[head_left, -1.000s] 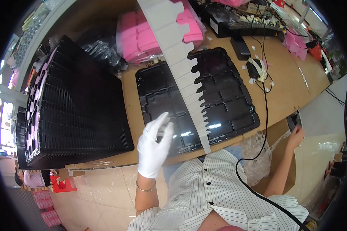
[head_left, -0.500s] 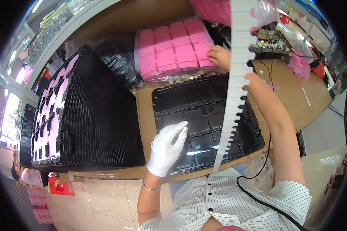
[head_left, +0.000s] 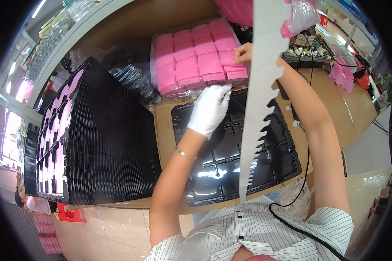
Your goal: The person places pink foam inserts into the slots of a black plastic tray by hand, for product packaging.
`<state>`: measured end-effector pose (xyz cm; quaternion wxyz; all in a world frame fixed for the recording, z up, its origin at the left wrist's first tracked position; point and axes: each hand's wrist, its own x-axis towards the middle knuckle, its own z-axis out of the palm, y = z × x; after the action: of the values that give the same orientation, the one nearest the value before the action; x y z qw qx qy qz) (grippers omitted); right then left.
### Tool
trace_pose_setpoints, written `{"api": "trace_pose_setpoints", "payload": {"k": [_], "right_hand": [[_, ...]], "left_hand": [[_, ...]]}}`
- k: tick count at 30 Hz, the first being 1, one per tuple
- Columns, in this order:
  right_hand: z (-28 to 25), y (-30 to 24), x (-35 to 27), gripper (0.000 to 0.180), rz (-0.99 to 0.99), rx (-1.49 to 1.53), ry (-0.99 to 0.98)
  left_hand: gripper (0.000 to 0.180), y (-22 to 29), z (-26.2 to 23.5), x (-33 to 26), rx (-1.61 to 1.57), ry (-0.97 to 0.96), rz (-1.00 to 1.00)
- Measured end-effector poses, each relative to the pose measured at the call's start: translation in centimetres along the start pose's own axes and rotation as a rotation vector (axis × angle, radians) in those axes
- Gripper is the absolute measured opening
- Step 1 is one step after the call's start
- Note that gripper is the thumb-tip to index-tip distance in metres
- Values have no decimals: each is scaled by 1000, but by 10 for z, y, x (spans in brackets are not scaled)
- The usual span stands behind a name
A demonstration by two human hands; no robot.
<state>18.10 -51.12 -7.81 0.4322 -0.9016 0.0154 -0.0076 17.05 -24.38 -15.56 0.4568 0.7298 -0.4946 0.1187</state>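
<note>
My right hand (head_left: 244,53), bare, pinches a pink sheet (head_left: 228,58) at the right corner of a plastic-wrapped stack of pink sheets (head_left: 187,54). The sheet's edge lifts slightly under my fingers. Over the far part of a shiny black plastic tray (head_left: 217,169) is my left hand (head_left: 209,109) in a white glove. Its fingers are drawn together, and whatever they may hold is too small to tell. The tray lies flat with moulded ridges between its compartments. A white notched strip (head_left: 261,87) crosses the view, hiding part of the tray and my right wrist.
On the left stands a tall pile of nested black trays (head_left: 113,139), with pink pieces on its outer face. Crumpled black plastic (head_left: 135,78) sits behind it. Brown cardboard (head_left: 335,104) covers the table. A black cable (head_left: 307,174) runs down past the tray's right side.
My left hand has moved from the tray's near left part up to its far edge, close to the pink stack. My right hand has shifted slightly and now lifts a sheet's edge.
</note>
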Motion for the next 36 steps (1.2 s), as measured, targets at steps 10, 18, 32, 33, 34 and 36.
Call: {"api": "trace_pose_setpoints", "payload": {"k": [10,18,32,33,34,36], "right_hand": [[39,-13,-56,9,-472,-11,556],[74,-55,-143,5,-439,478,452],[119,-27,-282,5,12,725,469],[125,-25,-287,5,21,730,461],[130,-23,-292,5,60,738,491],[135,-21,-303,5,109,749,517]], "left_hand": [[49,-36,35,48,526,-69,-20],[49,-71,21,22,759,82,-6],[83,104,-96,-151,245,313,-195],[87,108,-93,-150,189,324,-263],[86,105,-93,-150,317,253,-263],[73,112,-103,-147,658,-72,-295]]}}
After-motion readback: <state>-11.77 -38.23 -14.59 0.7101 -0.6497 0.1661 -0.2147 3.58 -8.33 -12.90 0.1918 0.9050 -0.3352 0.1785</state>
